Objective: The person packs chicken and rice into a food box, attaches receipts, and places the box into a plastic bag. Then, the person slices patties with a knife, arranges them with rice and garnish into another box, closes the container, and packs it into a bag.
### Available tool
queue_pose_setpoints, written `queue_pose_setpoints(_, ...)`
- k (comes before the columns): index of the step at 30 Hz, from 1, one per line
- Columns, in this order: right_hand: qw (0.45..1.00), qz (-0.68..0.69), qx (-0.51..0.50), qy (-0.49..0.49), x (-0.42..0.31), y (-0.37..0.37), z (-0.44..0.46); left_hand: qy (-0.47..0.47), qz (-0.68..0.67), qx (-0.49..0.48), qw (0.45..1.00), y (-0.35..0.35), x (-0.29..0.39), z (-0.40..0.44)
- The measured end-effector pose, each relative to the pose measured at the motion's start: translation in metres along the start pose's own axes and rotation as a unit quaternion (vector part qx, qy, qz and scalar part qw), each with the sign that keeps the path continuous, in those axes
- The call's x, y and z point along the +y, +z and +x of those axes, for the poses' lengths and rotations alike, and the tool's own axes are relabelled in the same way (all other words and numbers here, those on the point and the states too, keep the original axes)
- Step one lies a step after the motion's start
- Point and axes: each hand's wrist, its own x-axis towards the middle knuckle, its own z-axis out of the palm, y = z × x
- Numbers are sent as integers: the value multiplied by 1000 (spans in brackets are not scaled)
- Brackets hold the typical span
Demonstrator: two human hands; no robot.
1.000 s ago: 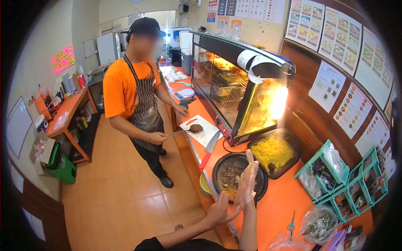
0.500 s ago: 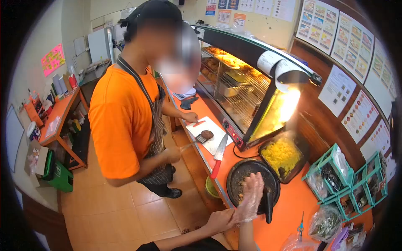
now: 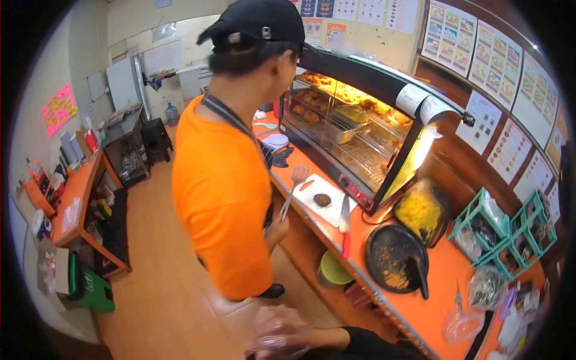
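Observation:
At the bottom edge my right hand (image 3: 281, 327), in a clear plastic glove, is blurred, its forearm coming in from the right with a black sleeve. My left hand is overlapped with it low in the view, and I cannot make out its outline or fingers. Both are over the floor, left of the orange counter (image 3: 441, 312). On the counter are a black stone mortar (image 3: 375, 240) with orange-brown paste, its pestle (image 3: 420, 279) resting in it, and a red-handled knife (image 3: 345, 231).
A co-worker in an orange shirt (image 3: 222, 198) stands close ahead, holding a slotted spatula (image 3: 299, 175). Beyond the mortar are a white board (image 3: 333, 221) with a dark patty (image 3: 322, 200), a lit display cabinet (image 3: 360, 129), a tray of yellow food (image 3: 418, 210) and green baskets (image 3: 480, 234).
My hands have moved down and left, away from the mortar. The co-worker's head has turned toward the cabinet. The patty has left the spatula and lies on the board.

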Motion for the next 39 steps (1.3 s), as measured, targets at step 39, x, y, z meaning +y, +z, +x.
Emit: queue_pose_setpoints(39, 659, 541, -99, 512, 958, 854, 157, -169, 140, 304, 927, -975, -604, 193)
